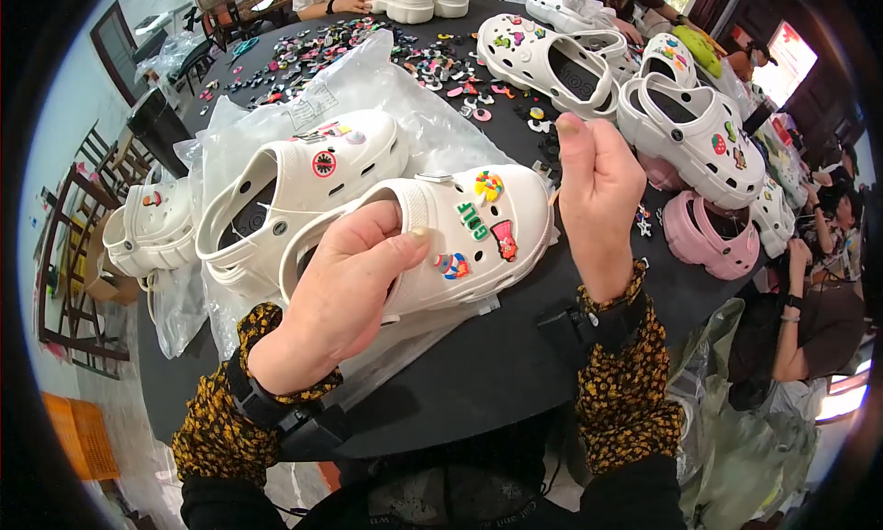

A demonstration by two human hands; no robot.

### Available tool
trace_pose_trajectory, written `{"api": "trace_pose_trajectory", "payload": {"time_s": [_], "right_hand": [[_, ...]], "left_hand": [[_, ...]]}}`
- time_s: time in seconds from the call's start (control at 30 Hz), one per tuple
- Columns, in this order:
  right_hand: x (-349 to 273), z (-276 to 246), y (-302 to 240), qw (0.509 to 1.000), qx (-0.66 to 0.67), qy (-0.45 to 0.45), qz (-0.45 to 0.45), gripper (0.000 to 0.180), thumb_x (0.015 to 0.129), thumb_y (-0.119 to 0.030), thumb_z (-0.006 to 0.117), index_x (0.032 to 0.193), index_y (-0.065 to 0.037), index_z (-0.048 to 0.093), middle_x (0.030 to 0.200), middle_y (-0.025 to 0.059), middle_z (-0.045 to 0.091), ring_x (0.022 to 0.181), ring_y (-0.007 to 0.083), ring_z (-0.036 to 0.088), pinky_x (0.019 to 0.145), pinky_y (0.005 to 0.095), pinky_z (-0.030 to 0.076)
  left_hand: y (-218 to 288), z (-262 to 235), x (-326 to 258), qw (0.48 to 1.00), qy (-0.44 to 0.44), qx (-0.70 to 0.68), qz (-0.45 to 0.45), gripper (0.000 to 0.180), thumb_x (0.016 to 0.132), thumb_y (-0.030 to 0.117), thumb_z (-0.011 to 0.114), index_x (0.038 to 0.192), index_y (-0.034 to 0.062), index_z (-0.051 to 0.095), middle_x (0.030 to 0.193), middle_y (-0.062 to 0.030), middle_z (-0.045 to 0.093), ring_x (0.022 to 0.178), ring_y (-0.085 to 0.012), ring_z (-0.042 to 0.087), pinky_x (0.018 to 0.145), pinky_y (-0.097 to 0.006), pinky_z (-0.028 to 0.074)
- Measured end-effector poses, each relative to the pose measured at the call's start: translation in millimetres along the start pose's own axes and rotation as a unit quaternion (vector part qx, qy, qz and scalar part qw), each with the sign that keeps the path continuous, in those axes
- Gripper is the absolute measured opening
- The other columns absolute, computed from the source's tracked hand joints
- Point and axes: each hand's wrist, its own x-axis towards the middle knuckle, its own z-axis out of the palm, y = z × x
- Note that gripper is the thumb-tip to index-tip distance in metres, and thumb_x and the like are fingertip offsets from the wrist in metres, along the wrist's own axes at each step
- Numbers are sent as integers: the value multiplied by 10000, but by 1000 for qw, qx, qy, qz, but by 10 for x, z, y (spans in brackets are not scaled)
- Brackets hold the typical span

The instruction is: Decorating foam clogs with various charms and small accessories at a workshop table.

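My left hand (345, 272) is closed on a white foam clog (441, 222), fingers inside the foot opening and thumb on its upper. Colourful shoe charms sit on the clog, among them a pinwheel-like round charm (488, 186), green letters and a red charm (504, 241). Just right of the toe, my right hand (600, 185) is raised and closed, its thumb pointing up. What its fingers hold, if anything, is hidden. Behind the held clog, a second white clog (303, 194) with charms rests on a clear plastic bag (432, 130).
Loose charms (313, 56) are scattered over the far part of the black table (414, 401). More white clogs (694, 139) and a pink clog (710, 237) stand at the right. Another white clog (152, 226) is at the left. Other people sit around the table.
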Motion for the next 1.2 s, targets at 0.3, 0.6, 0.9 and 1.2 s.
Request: {"api": "trace_pose_trajectory", "payload": {"time_s": [0.3,0.6,0.9,1.2], "right_hand": [[-227,257,-271,958,1,-88,-272,128,816,-155,686,856,-54,618,807,81,603,746,275,562,703,397,434],[-247,285,-284,952,-54,-76,-290,222,798,-189,708,700,-87,536,686,53,495,660,250,500,636,388,400],[-277,303,-306,943,-115,-65,-305,290,792,-244,704,638,-111,498,659,39,459,658,236,481,625,371,379],[-270,271,-321,929,-90,-58,-354,263,718,-129,745,637,-82,499,621,40,446,581,242,451,549,369,345]], "left_hand": [[-33,-22,-12,999,-1,37,2,284,907,42,514,1163,-62,575,1060,-73,630,962,-121,570,886,-278,445],[-95,17,-43,999,-5,46,26,185,926,52,521,1065,-33,608,958,-26,609,884,-82,532,803,-250,434],[-116,67,-63,998,12,50,29,135,925,48,519,1008,-16,603,918,-3,582,835,-61,493,766,-236,416],[-149,58,-74,999,25,12,18,135,894,1,511,994,-8,601,936,-22,599,844,-66,519,764,-229,427]]}}
